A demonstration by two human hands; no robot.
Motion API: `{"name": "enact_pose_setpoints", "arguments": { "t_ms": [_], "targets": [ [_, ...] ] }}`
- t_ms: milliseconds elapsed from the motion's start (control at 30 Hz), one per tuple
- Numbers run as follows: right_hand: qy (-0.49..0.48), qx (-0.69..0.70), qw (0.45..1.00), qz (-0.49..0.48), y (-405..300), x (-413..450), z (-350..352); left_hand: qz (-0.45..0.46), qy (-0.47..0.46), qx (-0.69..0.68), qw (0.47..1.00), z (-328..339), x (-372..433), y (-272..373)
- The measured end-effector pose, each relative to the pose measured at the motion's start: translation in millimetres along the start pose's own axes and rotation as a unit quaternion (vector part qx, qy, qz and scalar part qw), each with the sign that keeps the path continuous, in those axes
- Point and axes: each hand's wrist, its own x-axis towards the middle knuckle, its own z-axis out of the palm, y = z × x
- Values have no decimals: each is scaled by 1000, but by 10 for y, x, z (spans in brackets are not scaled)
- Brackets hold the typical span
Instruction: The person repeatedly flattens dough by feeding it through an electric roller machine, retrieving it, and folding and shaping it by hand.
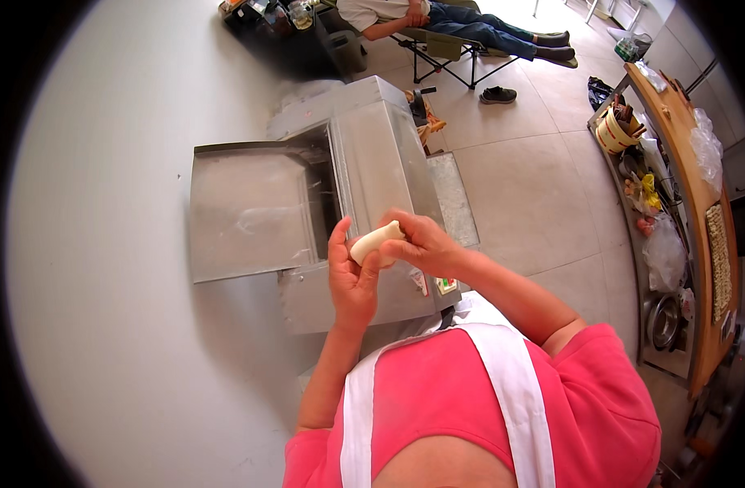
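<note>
A pale, smooth roll of what looks like dough point(374, 240) is held between my two hands. My left hand point(352, 283) cups its left end and underside, with thumb and one finger raised around it. Around the other end curl the fingers of my right hand point(426, 245), the thumb pressing on its near side. Just below both hands stands a stainless-steel machine point(378, 152), perhaps a dough mixer. Its metal lid point(250, 213) is swung out to the left, and a dark opening shows beside it. Green and red buttons point(448, 285) sit on the machine's near right corner.
A white wall point(104, 244) runs along the left. To the right stands a wooden-topped bench point(683, 152), its lower shelf holding a basket point(616, 131), bags and a metal bowl point(664, 322). A person point(470, 21) reclines on a folding lounger point(445, 49) ahead, near a black shoe point(498, 95).
</note>
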Motion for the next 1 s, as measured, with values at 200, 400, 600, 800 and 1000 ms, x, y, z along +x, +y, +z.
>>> {"name": "enact_pose_setpoints", "arguments": {
  "t_ms": [200,400,600,800,1000],
  "targets": [
    [27,-24,999,35,94,-32,21,-150,-22,17,988,-169,-53,-25],
    [0,-37,998,50,36,-4,100,-145,-24,-70,987,-261,-107,-47],
    [-64,-107,991,55,34,91,136,-145,5,-19,989,-422,-164,-103],
    [-50,-2,996,77,237,120,171,-152,38,-18,988,-441,-180,-143],
    [21,-10,990,141,307,109,74,-202,82,132,967,-928,89,-308]
  ]
}}
